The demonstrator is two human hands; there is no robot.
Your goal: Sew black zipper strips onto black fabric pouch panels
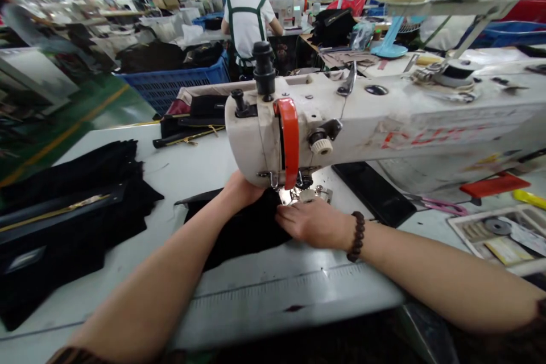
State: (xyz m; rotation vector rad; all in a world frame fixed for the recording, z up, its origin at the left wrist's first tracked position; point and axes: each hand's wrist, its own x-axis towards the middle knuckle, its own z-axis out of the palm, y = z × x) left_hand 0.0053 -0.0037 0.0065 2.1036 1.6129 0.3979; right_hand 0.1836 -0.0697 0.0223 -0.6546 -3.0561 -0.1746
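Note:
A white sewing machine (256, 136) with an orange guard stands over the pale table. Black fabric (247, 230) lies beneath its head, reaching the lit presser foot area. My left hand (244, 189) is on the fabric's far left part, beside the machine head, its fingertips hidden behind the head. On the near right side, my right hand (309, 222) rests at the fabric's edge close to the needle plate (315, 194), fingers bent and pressed together. Whether the fingers pinch the cloth is hard to make out. A dark beaded bracelet circles my right wrist.
Black pieces with gold zippers (77, 210) lie on the left. More zippered pieces (205, 114) sit behind the machine head. At right are a black flat object (371, 190), pink-handled scissors (443, 206) and a parts tray (482, 244). A person (247, 23) works beyond a blue crate (183, 82).

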